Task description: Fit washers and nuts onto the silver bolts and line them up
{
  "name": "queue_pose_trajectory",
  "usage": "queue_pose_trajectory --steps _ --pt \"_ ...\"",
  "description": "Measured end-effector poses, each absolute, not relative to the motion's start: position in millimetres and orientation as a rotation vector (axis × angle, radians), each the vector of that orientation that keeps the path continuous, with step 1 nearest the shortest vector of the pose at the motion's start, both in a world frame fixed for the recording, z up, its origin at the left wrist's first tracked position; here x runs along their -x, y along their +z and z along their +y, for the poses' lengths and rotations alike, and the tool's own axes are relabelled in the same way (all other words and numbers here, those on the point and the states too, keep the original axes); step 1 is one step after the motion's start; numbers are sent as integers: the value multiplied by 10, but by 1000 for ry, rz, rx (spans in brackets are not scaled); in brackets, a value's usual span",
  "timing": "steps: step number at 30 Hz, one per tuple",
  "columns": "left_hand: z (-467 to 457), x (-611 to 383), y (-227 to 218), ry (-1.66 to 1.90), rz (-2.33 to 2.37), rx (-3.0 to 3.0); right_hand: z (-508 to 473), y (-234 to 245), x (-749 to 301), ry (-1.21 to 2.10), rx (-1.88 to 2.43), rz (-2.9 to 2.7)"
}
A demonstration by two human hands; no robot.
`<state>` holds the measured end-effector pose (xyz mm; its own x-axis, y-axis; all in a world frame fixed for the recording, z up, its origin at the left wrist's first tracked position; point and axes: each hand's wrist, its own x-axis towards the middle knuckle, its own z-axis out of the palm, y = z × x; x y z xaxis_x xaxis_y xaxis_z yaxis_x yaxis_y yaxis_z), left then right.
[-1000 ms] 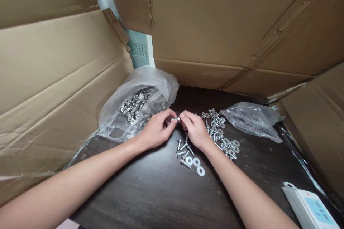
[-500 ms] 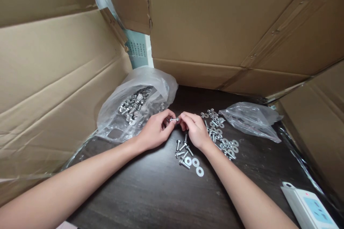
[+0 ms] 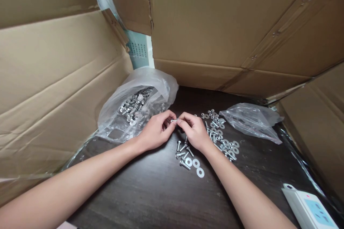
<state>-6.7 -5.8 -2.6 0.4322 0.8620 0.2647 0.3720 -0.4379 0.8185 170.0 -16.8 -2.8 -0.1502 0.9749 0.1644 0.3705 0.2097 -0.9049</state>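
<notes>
Over the dark table, my left hand pinches a small silver bolt between thumb and fingers, its shank pointing right. My right hand meets it from the other side, thumb and forefinger closed on the bolt's right end. Those fingertips cover whatever sits on that end. Just below my right hand lies a small group of loose bolts with several flat washers beside it. To the right of that hand spreads a mixed pile of bolts, nuts and washers.
A clear plastic bag full of metal hardware lies open at the left. Another clear bag lies flat at the right. A white power strip is at the lower right. Cardboard walls enclose the table.
My right fingers have moved slightly left and closed over the bolt's right end, where a nut-like lump showed before. My left hand keeps its hold on the bolt.
</notes>
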Motion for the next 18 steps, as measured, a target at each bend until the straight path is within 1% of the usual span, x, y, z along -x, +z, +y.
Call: queue_pose_trajectory --steps 8,14,18 --pt "-60 70 -19 913 1015 -2008 -175 -4 -1717 947 1276 -1697" --pt "-59 66 -8 921 1016 -2007 -173 -9 -1764 1023 1179 -1753" --pt "-60 62 -9 907 988 -2007 -170 0 -1754 999 1213 -1730"
